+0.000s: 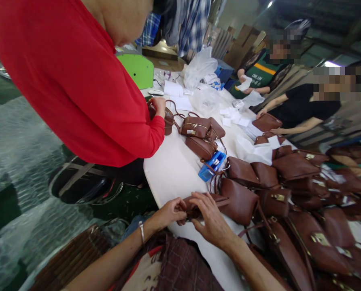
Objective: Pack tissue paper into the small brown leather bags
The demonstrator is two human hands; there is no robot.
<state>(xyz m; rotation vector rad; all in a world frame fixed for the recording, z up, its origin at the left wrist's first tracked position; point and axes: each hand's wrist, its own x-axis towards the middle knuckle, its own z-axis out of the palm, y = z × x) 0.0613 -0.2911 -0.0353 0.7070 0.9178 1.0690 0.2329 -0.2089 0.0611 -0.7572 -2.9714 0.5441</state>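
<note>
In front of me a brown leather handbag (221, 201) lies at the near edge of the white table, partly covered by my hands. My left hand (175, 211) has its fingers curled in a pinch at the bag's left end. Across the top of the same bag lies my right hand (212, 220), fingers bent over it and thumb on the near side. What the left fingertips pinch exactly is hidden. Touching the right end of this bag is another brown handbag (238, 201).
Many brown handbags (296, 165) crowd the table's right side. A blue plastic box (211, 166) stands beyond my hands, near several more bags (200, 147). A person in a red top (86, 89) works close on the left; others stand across the white table (174, 169).
</note>
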